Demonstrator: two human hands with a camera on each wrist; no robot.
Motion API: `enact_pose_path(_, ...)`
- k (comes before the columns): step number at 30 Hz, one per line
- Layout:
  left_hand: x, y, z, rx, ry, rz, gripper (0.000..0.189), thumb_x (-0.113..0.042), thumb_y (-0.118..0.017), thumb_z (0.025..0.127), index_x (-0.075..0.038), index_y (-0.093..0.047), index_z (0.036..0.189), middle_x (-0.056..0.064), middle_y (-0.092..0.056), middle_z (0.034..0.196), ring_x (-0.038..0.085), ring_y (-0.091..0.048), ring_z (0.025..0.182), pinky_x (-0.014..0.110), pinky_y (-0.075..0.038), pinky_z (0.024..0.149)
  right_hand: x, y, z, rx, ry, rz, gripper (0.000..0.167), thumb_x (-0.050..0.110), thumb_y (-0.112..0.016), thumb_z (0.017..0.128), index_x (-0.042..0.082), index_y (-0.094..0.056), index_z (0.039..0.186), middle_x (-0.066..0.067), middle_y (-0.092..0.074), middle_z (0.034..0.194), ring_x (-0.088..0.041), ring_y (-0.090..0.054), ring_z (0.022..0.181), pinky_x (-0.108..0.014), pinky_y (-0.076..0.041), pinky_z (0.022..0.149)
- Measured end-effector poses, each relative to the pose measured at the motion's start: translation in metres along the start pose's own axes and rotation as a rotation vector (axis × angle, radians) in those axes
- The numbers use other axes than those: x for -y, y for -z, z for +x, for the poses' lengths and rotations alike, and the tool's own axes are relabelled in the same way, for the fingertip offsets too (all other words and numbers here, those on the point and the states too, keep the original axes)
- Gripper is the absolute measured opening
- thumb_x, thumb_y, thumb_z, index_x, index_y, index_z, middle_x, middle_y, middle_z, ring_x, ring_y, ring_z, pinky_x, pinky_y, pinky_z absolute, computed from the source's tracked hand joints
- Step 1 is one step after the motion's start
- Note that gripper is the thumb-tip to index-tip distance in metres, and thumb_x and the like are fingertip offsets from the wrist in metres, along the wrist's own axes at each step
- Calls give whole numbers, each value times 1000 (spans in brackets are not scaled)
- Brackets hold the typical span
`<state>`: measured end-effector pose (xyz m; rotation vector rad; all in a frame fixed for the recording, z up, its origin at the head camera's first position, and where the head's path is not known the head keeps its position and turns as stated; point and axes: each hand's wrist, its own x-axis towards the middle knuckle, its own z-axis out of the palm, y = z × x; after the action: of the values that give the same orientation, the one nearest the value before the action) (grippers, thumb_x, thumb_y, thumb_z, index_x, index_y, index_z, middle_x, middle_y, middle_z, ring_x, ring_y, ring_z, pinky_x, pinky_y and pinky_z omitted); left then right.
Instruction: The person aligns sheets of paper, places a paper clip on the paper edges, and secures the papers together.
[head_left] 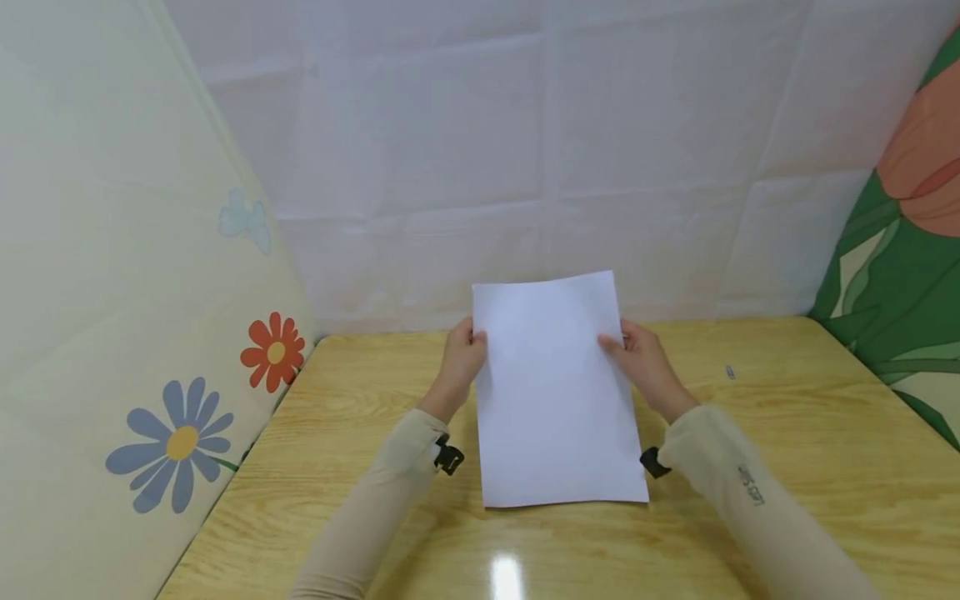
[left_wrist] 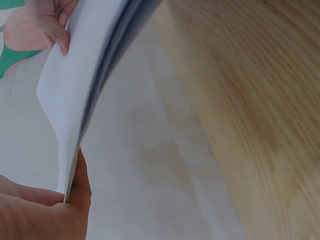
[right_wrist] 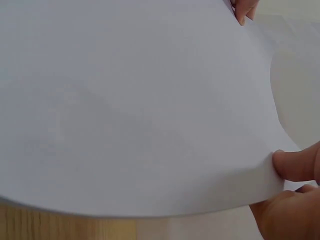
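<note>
A stack of white paper sheets (head_left: pixel 557 400) is held upright between both hands, its blank front facing the head camera. In the left wrist view several layers show along the edge of the paper (left_wrist: pixel 75 115). My left hand (head_left: pixel 459 362) pinches the left edge, thumb in front and fingers behind. On the opposite edge, at about the same height, my right hand (head_left: pixel 643 362) pinches the sheets with its thumb on the front. The paper bows gently in the right wrist view, where the right thumb (right_wrist: pixel 295 164) presses near a corner; the fingers behind are partly hidden.
The wood-grain table (head_left: pixel 360 417) stretches around the hands. To the right lies a small bluish object (head_left: pixel 731 372). A creased white cloth (head_left: pixel 450 142) hangs behind, with a flower-printed panel (head_left: pixel 180 333) at left and a green and pink one (head_left: pixel 907 250) at right.
</note>
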<state>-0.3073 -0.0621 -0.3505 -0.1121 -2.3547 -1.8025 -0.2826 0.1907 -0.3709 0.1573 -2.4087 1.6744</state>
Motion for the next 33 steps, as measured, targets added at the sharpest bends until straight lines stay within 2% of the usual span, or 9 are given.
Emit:
enact_pose_path(6, 8, -2, 2, 25, 49, -21, 29, 0, -43, 95, 8, -57, 120, 22, -61, 115, 25, -54, 98, 41, -46, 92, -4, -1, -1, 12, -16, -20, 46, 18, -55, 99, -12, -46, 133, -34, -59, 116, -7, -59, 79, -21, -51, 67)
enact_pose_path(10, 10, -2, 2, 24, 65, -26, 27, -2, -44, 95, 9, -58, 117, 22, -61, 110, 25, -54, 94, 39, -47, 88, -6, -1, -1, 33, -32, -18, 49, 21, -54, 99, -11, -44, 136, -32, -58, 119, -15, -62, 86, -23, -52, 69)
enact_pose_path(15, 14, -1, 5, -5, 6, 37, 19, -5, -49, 96, 8, -61, 102, 11, -56, 83, 18, -48, 76, 28, -43, 67, -10, -1, -2, 36, -25, -6, 49, 21, -55, 99, -10, -44, 136, -32, -57, 120, -14, -62, 85, -24, -52, 69)
enact_pose_path(19, 17, 3, 10, -34, -58, 105, 16, -6, -53, 96, 7, -62, 95, 8, -54, 74, 16, -46, 68, 24, -39, 59, -12, -1, -3, 20, -7, 21, 46, 17, -56, 98, -13, -46, 132, -34, -58, 117, -4, -59, 78, -23, -52, 66)
enact_pose_path(21, 17, 5, 11, -44, -85, 123, 16, -6, -55, 95, 6, -65, 95, 9, -59, 76, 14, -48, 68, 23, -41, 59, -13, 0, -4, 18, -6, 29, 45, 16, -56, 98, -14, -47, 131, -35, -58, 116, -2, -58, 76, -23, -52, 66)
enact_pose_path(25, 17, 10, 12, -22, -104, 115, 14, -8, -59, 94, 5, -65, 92, 9, -60, 77, 13, -50, 66, 23, -43, 57, -14, 2, -5, 20, -13, 16, 45, 17, -56, 98, -13, -47, 132, -35, -58, 116, -4, -58, 77, -23, -52, 66)
enact_pose_path(29, 17, 14, 12, 7, -92, 68, 14, -8, -62, 93, 5, -67, 95, 9, -61, 76, 13, -52, 62, 24, -47, 56, -16, 4, -7, 28, -21, 4, 46, 18, -55, 99, -12, -46, 133, -34, -58, 116, -6, -59, 78, -24, -52, 67)
enact_pose_path(33, 15, 14, 11, 23, -77, 25, 13, -6, -62, 92, 5, -68, 95, 10, -63, 77, 13, -56, 62, 33, -54, 63, -19, 6, -9, 44, -40, 2, 49, 21, -54, 100, -10, -44, 136, -33, -57, 120, -13, -61, 85, -26, -52, 70)
